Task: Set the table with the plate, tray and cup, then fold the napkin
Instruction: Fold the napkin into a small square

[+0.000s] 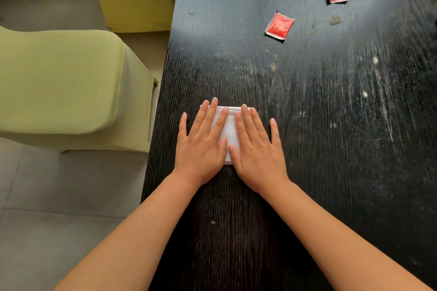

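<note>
Both hands (pixel 201 146) hide most of the white napkin (pixel 229 130).

The folded paper napkin (pixel 229 130) at frame centre is plain white. The wooden surface (pixel 331 149) is black with fine grain lines and pale scuffs. Two square sauce sachets (pixel 279 26), upper right, are red with silvery edges. The fabric-covered chairs (pixel 59 82), left, are yellow-green; the floor tiles (pixel 47 196) grey.
</note>
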